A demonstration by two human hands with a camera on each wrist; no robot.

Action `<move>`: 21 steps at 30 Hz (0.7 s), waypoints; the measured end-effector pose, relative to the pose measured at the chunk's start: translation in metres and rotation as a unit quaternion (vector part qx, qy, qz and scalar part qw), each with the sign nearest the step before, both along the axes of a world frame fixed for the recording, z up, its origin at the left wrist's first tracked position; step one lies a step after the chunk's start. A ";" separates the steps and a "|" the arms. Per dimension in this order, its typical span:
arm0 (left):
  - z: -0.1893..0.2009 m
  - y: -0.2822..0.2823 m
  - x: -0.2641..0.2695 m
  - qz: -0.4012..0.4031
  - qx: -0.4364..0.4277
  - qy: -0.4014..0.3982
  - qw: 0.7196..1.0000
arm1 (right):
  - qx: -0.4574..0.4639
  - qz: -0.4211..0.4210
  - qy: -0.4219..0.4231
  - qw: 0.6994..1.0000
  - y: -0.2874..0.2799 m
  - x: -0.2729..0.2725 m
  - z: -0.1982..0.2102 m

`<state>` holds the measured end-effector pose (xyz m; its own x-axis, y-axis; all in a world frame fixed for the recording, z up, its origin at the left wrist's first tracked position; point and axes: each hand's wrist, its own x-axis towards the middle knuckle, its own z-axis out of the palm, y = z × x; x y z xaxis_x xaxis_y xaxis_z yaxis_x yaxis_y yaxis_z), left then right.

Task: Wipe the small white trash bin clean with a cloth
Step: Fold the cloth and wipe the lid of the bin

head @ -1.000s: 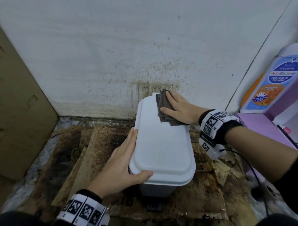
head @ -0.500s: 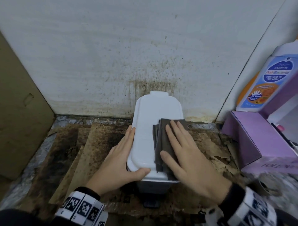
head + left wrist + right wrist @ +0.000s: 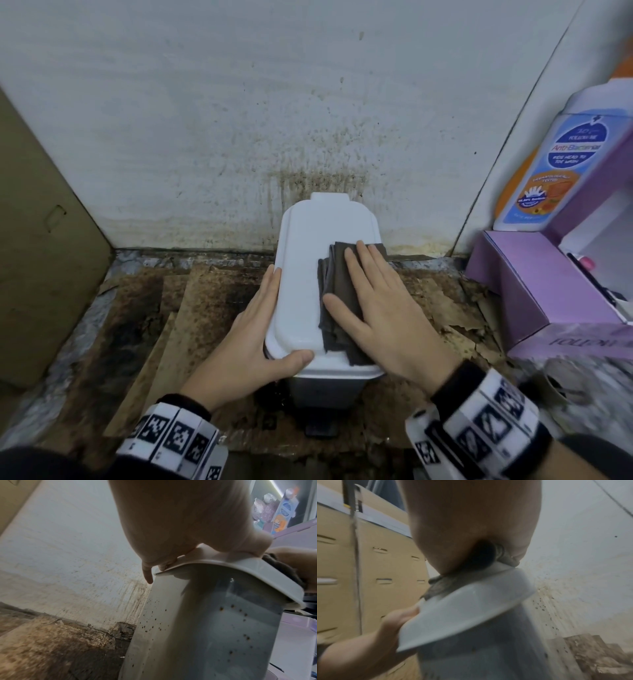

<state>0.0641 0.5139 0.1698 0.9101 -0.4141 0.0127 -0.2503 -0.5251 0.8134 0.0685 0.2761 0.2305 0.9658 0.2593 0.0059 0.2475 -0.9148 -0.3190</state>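
The small white trash bin (image 3: 308, 257) stands against the stained wall, lid closed. Brown specks dot its body (image 3: 205, 628). A folded dark grey cloth (image 3: 337, 274) lies on the right half of the lid. My right hand (image 3: 376, 301) lies flat on the cloth, fingers straight, pressing it down. My left hand (image 3: 253, 325) holds the lid's near left corner, fingers along the side and thumb over the front edge. In the left wrist view its fingertips (image 3: 164, 564) curl under the lid's rim. The right wrist view shows the cloth (image 3: 440, 586) squeezed between palm and lid (image 3: 471, 615).
A purple box (image 3: 534, 291) and a blue-labelled wash bottle (image 3: 555, 164) stand close on the right. A cardboard panel (image 3: 41, 257) leans at the left. Stained cardboard sheets (image 3: 191, 308) cover the floor. The bin's dark pedal (image 3: 320, 430) sticks out at the front.
My right hand slid the cloth from the lid's far end towards me onto its near right half. The left hand kept its hold on the lid's corner.
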 end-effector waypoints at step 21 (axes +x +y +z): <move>-0.001 0.000 0.002 0.005 0.027 -0.024 0.999 | 0.051 -0.045 -0.035 0.997 0.007 -0.062 -0.015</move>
<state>0.0656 0.5136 0.1692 0.9133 -0.4059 0.0346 -0.2828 -0.5707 0.7709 0.0066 0.2831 0.2153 0.9814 0.1663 0.0957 0.1908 -0.8983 -0.3958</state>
